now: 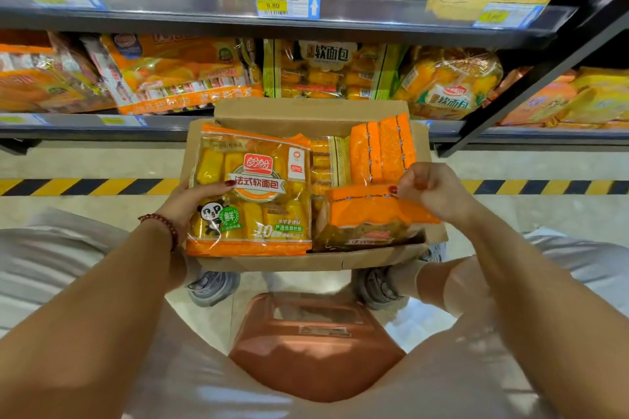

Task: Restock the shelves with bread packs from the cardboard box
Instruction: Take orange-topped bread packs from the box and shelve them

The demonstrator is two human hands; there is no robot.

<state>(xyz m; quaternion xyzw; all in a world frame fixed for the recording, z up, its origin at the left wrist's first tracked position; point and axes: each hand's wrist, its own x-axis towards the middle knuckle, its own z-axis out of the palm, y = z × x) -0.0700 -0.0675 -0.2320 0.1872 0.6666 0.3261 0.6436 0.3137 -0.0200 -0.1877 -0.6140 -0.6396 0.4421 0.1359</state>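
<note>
An open cardboard box (306,262) sits on the floor in front of me, filled with orange bread packs. My left hand (190,204) grips the left edge of a flat bread pack (252,190) lying face up over the box's left half. My right hand (432,190) pinches the orange top seal of a second bread pack (371,214) at the box's right front. More packs (381,153) stand on edge at the back right of the box. The lower shelf (68,122) behind the box holds rows of similar bread packs (333,71).
An upper shelf (204,10) with price tags carries more bread packs. A yellow-black hazard stripe (85,186) runs along the floor under the shelving. A brown plastic stool (316,343) is between my knees. A black shelf upright (531,78) slants at the right.
</note>
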